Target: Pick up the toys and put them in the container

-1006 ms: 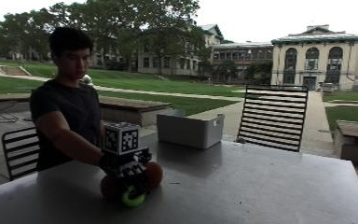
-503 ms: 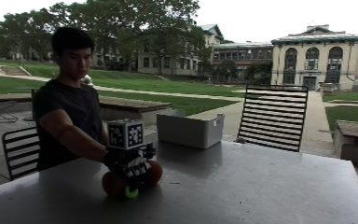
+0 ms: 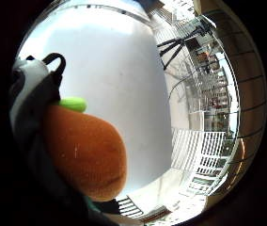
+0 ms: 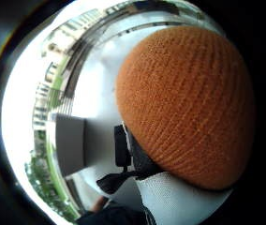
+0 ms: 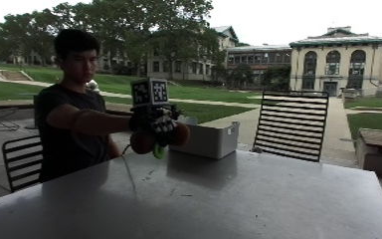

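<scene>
You are seated outdoors at a grey metal table, with lawns, trees and pale stone buildings behind you and a black slatted metal chair at the table's far side. Your gloved right hand is raised above the table, arm stretched forward, its fingers curled round an orange knitted plush toy with a bright green tip hanging below it. The toy is clear of the table surface, held in the air just left of the white rectangular plastic container, which stands on the far left part of the table. From the outside view the toy looks close to the container's near left corner, though you cannot tell whether it touches the wall. The thumb side palm view shows the orange knitted surface filling much of the picture right against the palm, with the white container on the table beyond it. The little finger side palm view shows the orange toy and its green tip beside the glove, with the pale table surface behind. Your other hand is not visible.
</scene>
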